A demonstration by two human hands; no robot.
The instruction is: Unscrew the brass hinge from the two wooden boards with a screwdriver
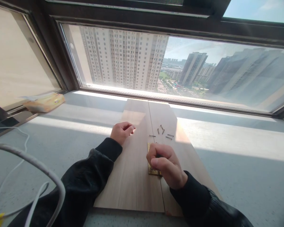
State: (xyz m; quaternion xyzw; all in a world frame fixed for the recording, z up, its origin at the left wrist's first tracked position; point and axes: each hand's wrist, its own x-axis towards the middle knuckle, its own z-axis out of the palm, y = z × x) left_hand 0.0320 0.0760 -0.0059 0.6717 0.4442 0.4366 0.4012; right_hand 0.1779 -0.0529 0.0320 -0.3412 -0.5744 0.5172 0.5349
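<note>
A brass hinge (152, 164) lies across the seam where two wooden boards (132, 176) meet side by side, placed so that one leaf can sit on each board. The right hand (167, 167) covers most of it, fingers curled down and pressed together over something dark and small at the hinge; what that is cannot be made out, and the grip looks like it serves to keep the hinge from sliding. The left hand (121, 131) rests on the left board near its outer edge, loosely closed with the fingertips tucked in, holding nothing visible; it seems to weigh the board down and steady it. Just beyond the hinge, a handful of loose screws (162, 132) lies scattered on the right board, within easy reach of either hand. The boards lie flat on a pale tabletop (227, 164) that runs up to a wide window (180, 69) looking onto tall buildings; sunlight falls in bands across the surface. At the far left sits a yellow tissue pack (45, 102), well apart from the work, and white cables (26, 164) loop over the near left corner
</note>
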